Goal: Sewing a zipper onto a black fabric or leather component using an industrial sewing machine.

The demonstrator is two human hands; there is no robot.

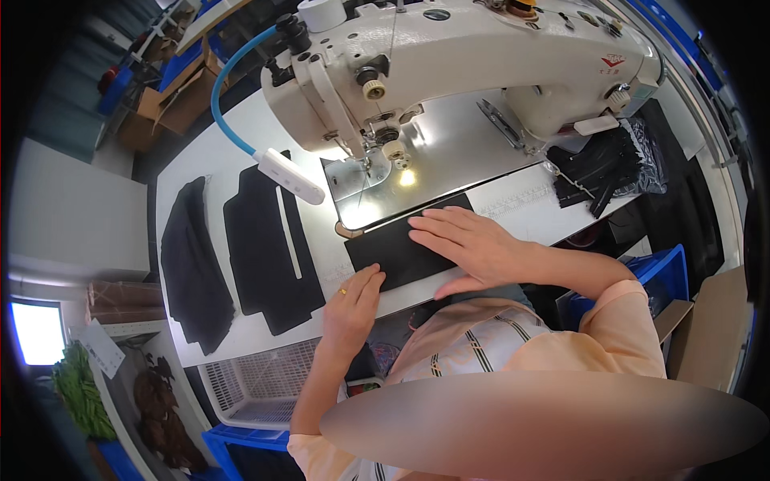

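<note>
A folded black fabric piece (401, 258) lies on the white table in front of the sewing machine's metal bed. My left hand (350, 311), with a ring on one finger, has its fingers together and bent at the left near corner of this piece; its thumb is hidden. Flat across the right part of the cloth rests my right hand (475, 245), fingers stretched out and thumb apart. Beyond the cloth stands a white sewing machine (473, 48), its needle area (369, 164) lit by a small lamp. The fabric is apart from the needle.
To the left lie a black cut panel (257, 248) with a pale slit and a dark fabric stack (192, 264). Tweezers (499, 122) rest on the metal bed. Black scraps (597, 164) lie at the right. A white basket (257, 385) stands below the table's left front edge.
</note>
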